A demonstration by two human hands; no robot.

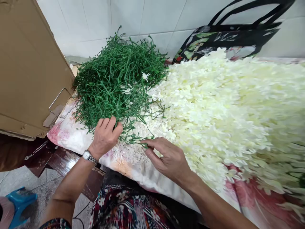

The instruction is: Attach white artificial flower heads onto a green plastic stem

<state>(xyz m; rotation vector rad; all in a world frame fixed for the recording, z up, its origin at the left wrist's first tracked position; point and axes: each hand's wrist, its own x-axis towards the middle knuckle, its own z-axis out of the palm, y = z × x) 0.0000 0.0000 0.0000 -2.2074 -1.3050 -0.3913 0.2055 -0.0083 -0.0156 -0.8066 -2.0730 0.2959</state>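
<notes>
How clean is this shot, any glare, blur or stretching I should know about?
Head view: glare whitens a patch of the brown wood; head view again: the white flowers smear toward the right edge, while the green stems look crisper; head view too: the black bag seems stretched at the upper right, perhaps by a wide lens.

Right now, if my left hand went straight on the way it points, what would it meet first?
Most likely the green stem pile; your left hand seems to be at its near edge, though depth is unclear.

Dark, multicoloured floral garment [128, 206] and 1 silver metal-banded wristwatch [87, 155]
</notes>
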